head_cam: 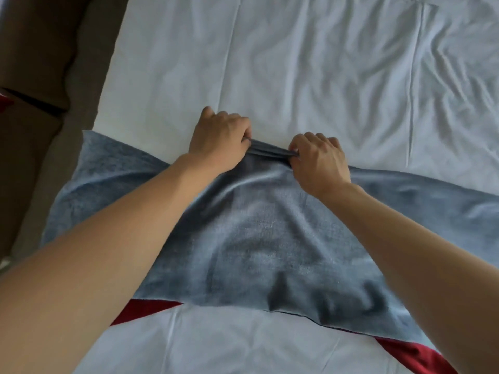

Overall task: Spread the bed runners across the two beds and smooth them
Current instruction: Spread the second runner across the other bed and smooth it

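A grey-blue bed runner (pixel 256 238) lies across the white-sheeted bed (pixel 297 63), reaching from the left edge to the right side of the view. My left hand (pixel 218 139) and my right hand (pixel 318 160) both grip its far edge at the middle, close together, with a bunched strip of fabric stretched between them. That edge is pulled up toward the head of the bed, so the runner peaks in the centre. A red runner (pixel 415 352) lies under it, showing at the near edge left and right.
The white sheet is creased, most of all at the upper right. Brown carpet (pixel 29 157) runs along the bed's left side, with a darker brown piece of furniture (pixel 32 49) at the upper left.
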{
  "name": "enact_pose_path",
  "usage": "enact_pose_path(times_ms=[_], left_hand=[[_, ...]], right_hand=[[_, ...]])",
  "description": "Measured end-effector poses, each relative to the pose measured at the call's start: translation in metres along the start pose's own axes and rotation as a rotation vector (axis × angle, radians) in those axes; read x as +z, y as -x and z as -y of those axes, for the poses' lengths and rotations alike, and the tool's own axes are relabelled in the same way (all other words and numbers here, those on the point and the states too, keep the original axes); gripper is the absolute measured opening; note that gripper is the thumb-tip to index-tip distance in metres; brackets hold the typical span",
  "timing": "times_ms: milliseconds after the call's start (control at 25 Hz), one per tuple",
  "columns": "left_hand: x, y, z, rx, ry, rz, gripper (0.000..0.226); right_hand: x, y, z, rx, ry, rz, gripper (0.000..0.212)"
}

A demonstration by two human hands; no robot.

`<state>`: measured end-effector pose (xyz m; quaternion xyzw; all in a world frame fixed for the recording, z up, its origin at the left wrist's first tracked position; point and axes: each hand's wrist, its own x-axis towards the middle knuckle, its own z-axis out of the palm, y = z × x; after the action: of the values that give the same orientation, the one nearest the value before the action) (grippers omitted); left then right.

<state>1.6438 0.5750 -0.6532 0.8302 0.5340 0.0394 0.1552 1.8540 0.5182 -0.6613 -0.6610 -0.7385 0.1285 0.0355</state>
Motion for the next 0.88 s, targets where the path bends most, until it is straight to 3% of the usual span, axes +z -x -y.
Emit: enact_pose_path(times_ms=[240,480,640,800,880], left_hand=[[-0.003,0.001,0.032,-0.076,0.028,-0.061,0.029],[-0.044,0.078,0.158,-0.176,-0.078,0.205,0.033],[-0.043,0.096,0.187,-0.108,-0.131,0.217,0.021],[-0.049,0.091,0.211,-0.115,-0.19,0.106,0.015],[-0.057,0.086,0.235,-0.188,-0.205,0.072,0.016]], right_hand=[[0.006,-0.025,0.031,-0.036,-0.034,-0.015,0.026],[0.026,-0.061,0.14,-0.174,-0.12,-0.049,0.031],[0.036,-0.081,0.189,-0.334,0.11,0.163,0.022],[0.028,-0.091,0.207,-0.323,0.133,0.383,0.016],[0.027,-0.1,0.21,-0.308,0.139,0.404,0.016]])
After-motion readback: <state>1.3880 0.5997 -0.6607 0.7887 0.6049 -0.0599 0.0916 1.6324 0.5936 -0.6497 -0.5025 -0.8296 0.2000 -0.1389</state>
